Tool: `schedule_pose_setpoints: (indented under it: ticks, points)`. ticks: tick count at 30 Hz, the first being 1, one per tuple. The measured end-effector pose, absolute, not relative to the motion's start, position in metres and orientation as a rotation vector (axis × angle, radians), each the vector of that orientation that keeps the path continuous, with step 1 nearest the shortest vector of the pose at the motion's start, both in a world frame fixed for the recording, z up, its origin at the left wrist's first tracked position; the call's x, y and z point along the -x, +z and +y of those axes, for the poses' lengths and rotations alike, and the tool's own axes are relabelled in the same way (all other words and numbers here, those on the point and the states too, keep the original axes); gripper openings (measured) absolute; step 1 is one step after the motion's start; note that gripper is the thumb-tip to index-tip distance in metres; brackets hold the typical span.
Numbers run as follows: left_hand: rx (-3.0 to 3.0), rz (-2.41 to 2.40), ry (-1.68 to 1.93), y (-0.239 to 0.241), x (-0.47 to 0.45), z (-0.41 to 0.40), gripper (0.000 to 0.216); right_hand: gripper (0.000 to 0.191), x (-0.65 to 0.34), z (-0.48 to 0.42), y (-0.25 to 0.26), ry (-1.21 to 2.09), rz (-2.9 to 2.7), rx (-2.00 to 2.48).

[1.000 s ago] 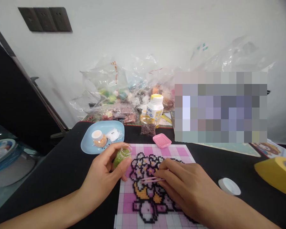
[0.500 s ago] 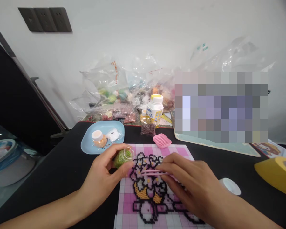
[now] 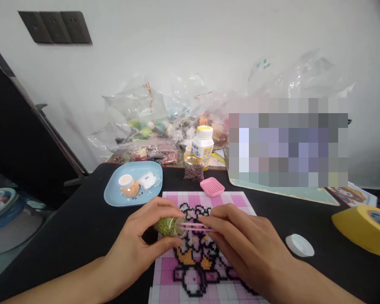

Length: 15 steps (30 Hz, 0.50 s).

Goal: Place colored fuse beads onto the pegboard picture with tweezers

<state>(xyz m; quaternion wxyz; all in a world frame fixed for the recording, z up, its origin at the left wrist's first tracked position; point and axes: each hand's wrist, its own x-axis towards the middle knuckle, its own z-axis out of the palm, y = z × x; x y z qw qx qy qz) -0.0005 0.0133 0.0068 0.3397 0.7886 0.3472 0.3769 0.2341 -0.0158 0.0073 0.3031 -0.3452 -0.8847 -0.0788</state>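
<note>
My left hand [image 3: 145, 234] is wrapped round a small clear jar [image 3: 168, 226] of green beads, tipped on its side with the mouth facing right. In my right hand [image 3: 240, 232] are pink tweezers [image 3: 194, 227], pinched between thumb and fingers. Their tips reach into the mouth of the jar; whether a bead is between them is too small to tell. Beneath both hands lies a pegboard [image 3: 167, 276] over a pink and white checked sheet, bearing a bead pattern with black outlines and orange patches [image 3: 185, 256]. My right hand hides part of the pattern.
A blue tray [image 3: 111, 192] at the left holds an orange-bead jar [image 3: 128, 185] and a small packet [image 3: 147, 180]. Behind the board are a pink ridged dish [image 3: 212, 186], a white bottle [image 3: 202, 145] and plastic bags. A white cap [image 3: 299, 245] and yellow tape roll [image 3: 354, 230] lie right.
The jar has tilted further over and its mouth now points right. The tweezers have gone from above the pattern into the jar's mouth. The view has shifted slightly.
</note>
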Motion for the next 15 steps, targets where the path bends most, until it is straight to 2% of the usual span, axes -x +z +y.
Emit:
schedule_pose_setpoints:
  ticks: [15]
  points:
    - [-2.147,0.874,1.013,0.0003,0.0013,0.0139,0.034,0.027,-0.2351,-0.0193,0.0044,-0.336,-2.389,0.893]
